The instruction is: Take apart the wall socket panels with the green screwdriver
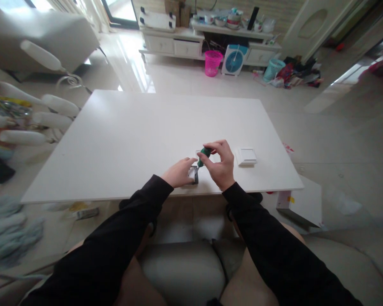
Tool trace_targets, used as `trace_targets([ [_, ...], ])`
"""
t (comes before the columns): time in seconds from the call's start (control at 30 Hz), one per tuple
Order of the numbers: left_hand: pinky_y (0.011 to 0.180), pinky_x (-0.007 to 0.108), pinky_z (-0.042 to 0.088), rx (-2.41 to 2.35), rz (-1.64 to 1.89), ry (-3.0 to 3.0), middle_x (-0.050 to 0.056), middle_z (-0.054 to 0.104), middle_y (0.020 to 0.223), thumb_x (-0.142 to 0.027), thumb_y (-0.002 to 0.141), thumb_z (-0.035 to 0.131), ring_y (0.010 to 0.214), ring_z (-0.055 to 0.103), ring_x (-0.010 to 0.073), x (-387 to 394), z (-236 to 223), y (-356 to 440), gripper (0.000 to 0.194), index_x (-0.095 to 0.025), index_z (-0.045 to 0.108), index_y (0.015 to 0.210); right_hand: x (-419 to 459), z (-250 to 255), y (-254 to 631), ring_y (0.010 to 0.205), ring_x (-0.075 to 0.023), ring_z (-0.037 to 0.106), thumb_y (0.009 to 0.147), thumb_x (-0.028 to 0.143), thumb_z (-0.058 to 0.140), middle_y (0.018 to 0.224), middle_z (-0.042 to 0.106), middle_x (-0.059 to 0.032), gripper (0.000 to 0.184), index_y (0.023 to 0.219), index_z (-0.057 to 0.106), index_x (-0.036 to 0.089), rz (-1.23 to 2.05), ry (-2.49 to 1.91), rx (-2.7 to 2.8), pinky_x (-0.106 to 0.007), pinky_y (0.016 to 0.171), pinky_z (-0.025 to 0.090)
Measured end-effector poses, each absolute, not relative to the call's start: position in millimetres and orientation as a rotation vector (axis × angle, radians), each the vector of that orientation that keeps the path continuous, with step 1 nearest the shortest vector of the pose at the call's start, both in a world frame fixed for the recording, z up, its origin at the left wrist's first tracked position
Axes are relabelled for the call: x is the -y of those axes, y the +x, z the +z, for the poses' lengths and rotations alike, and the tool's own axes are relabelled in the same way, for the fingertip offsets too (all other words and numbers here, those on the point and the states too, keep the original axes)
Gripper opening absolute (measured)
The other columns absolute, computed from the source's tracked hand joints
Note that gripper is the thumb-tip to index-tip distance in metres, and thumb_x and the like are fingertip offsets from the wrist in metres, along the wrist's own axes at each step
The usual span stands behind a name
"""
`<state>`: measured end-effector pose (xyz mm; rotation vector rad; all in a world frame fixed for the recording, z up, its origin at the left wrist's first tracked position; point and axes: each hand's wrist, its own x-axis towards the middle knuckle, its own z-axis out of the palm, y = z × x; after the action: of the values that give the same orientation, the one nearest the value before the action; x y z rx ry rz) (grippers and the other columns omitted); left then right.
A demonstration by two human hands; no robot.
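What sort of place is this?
Looks like a home living room: a pale sofa at upper left, a long low cabinet at the back, and a fan in front of it.

On the table [166, 127] before you, the panel [247, 156] lies right of your right hand [222, 164]; beyond the table, the basket [212, 64] stands left of the fan [234, 60]

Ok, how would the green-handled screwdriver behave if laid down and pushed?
The green-handled screwdriver would probably roll, as its handle looks rounded, perhaps curving since the handle is thicker than the shaft. The smooth-looking table may offer little friction.
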<state>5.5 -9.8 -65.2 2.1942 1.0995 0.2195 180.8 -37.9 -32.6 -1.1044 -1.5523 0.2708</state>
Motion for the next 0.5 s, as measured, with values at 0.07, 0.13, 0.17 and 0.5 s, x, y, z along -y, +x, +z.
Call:
trace_targets([
  [0.07,0.107,0.046,0.054,-0.968,0.457,1.966,0.013,0.066,0.132,-0.013,0.074,0.069,0.126,0.064,0.0294,8.7,-54.1,8.9,0.064,-0.020,0.053,0.136,38.6,-33.5,180.8,0.091,-0.0211,0.065,0.088,0.021,0.069,0.101,0.067,-0.0029,0.026,0.113,0.066,0.029,0.280,-1.095,1.570,-0.038,0.076,0.056],
  [0.13,0.103,0.044,0.056,-0.858,0.632,1.735,0.012,0.065,0.135,-0.012,0.076,0.064,0.125,0.065,0.0262,7.0,-44.6,11.7,0.064,-0.024,0.051,0.137,40.2,-33.2,181.4,0.096,-0.0229,0.066,0.087,0.016,0.064,0.105,0.070,-0.0039,0.032,0.116,0.064,0.029,0.286,-1.073,1.588,-0.040,0.079,0.056],
  [0.17,0.104,0.044,0.056,-0.810,0.688,1.647,0.011,0.065,0.136,-0.010,0.076,0.062,0.125,0.065,0.0251,5.9,-41.4,12.8,0.065,-0.025,0.050,0.138,41.1,-32.5,181.8,0.099,-0.0239,0.066,0.086,0.015,0.061,0.106,0.071,-0.0045,0.033,0.116,0.064,0.029,0.294,-1.065,1.599,-0.041,0.081,0.056],
  [0.5,0.086,0.033,0.057,-0.801,0.936,1.660,0.002,0.068,0.093,-0.014,0.077,0.071,0.088,0.067,0.0150,0.5,-44.3,20.7,0.041,-0.016,0.064,0.117,43.3,-26.8,180.0,0.105,-0.0251,0.064,0.088,0.025,0.069,0.114,0.067,-0.0064,0.029,0.116,0.065,0.029,0.314,-1.064,1.637,-0.040,0.080,0.057],
])
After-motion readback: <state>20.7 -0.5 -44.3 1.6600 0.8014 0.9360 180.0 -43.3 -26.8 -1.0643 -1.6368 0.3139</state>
